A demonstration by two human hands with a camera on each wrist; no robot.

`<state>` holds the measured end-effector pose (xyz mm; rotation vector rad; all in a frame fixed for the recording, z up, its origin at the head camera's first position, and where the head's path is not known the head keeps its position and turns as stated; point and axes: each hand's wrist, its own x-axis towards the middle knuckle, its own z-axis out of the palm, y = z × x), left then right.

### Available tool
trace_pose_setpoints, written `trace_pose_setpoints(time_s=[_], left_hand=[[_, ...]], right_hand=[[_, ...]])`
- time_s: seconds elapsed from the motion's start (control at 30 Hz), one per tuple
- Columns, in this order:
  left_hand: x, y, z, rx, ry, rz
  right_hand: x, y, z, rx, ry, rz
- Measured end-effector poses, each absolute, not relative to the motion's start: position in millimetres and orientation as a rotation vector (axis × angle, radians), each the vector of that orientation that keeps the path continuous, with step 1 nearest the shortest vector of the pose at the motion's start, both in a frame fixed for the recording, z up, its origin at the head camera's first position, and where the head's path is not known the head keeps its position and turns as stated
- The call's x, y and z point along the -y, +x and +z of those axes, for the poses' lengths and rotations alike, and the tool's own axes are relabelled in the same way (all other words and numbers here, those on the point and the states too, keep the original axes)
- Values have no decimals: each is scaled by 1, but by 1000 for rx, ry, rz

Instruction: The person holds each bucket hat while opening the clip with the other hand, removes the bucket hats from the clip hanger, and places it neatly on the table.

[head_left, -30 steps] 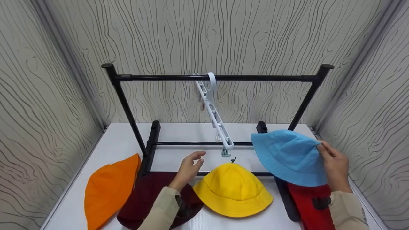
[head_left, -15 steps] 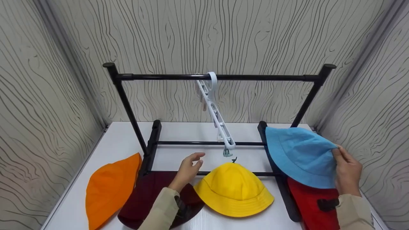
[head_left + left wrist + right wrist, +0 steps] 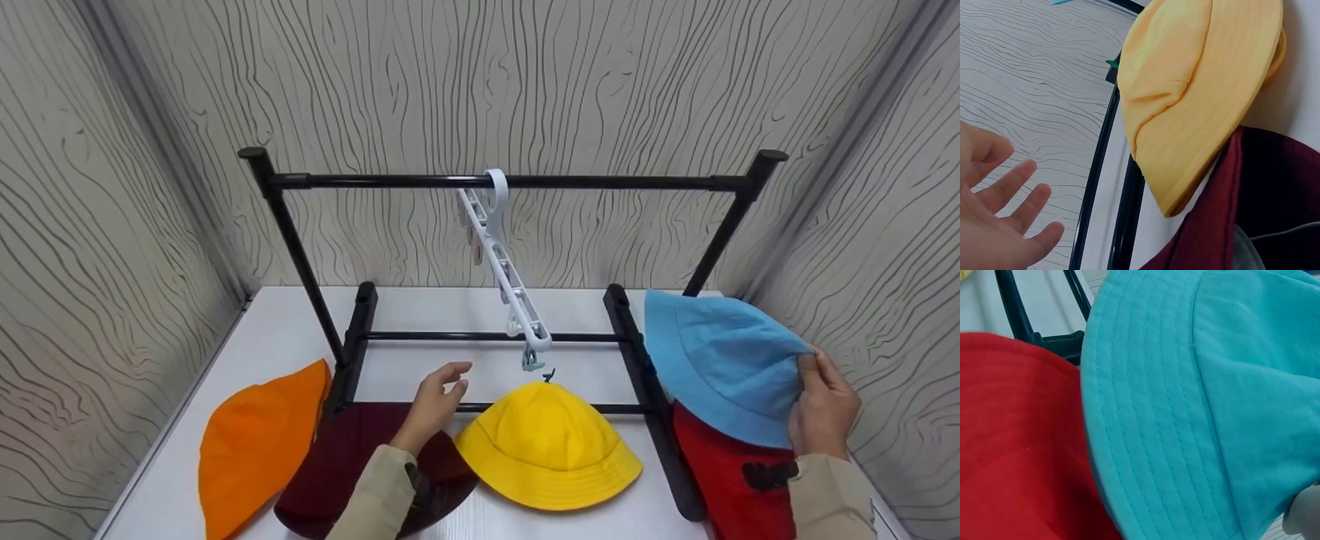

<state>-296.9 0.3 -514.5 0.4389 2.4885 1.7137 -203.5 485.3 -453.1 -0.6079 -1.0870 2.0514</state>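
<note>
At the right of the head view my right hand (image 3: 826, 401) pinches a light blue bucket hat (image 3: 724, 360) by its crown. The blue hat is held over a red hat (image 3: 739, 465), which it partly covers; the right wrist view shows its stitched brim (image 3: 1145, 394) beside the red fabric (image 3: 1022, 439). My left hand (image 3: 435, 401) holds nothing, its fingers loosely bent above a maroon hat (image 3: 349, 465). Just right of it lies a yellow bucket hat (image 3: 551, 450), crown up. In the left wrist view, the left fingers (image 3: 1027, 208) are spread apart from the yellow hat (image 3: 1185, 101).
A black rack (image 3: 390, 181) stands across the white table (image 3: 420, 311). From its top bar hangs a white clip hanger (image 3: 506, 270), a green clip (image 3: 532, 360) at its near end, above the yellow hat. An orange hat (image 3: 262, 442) lies at the left.
My right hand has carried the blue hat to the right and slightly back, so more of the red hat shows. The left hand has barely moved.
</note>
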Motion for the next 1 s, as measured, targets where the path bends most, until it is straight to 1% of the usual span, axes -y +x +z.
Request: trace_pose_setpoints(time_s=[0.4, 0.77, 1.0], left_hand=[[7, -295, -520, -2511, 407, 1693], [11, -297, -521, -2514, 375, 1686], [11, -296, -522, -2508, 339, 1685]], right_hand=[[-493, -204, -460, 845, -529, 2181], [-499, -201, -463, 762, -508, 2160], [-504, -203, -465, 744, -464, 2066]])
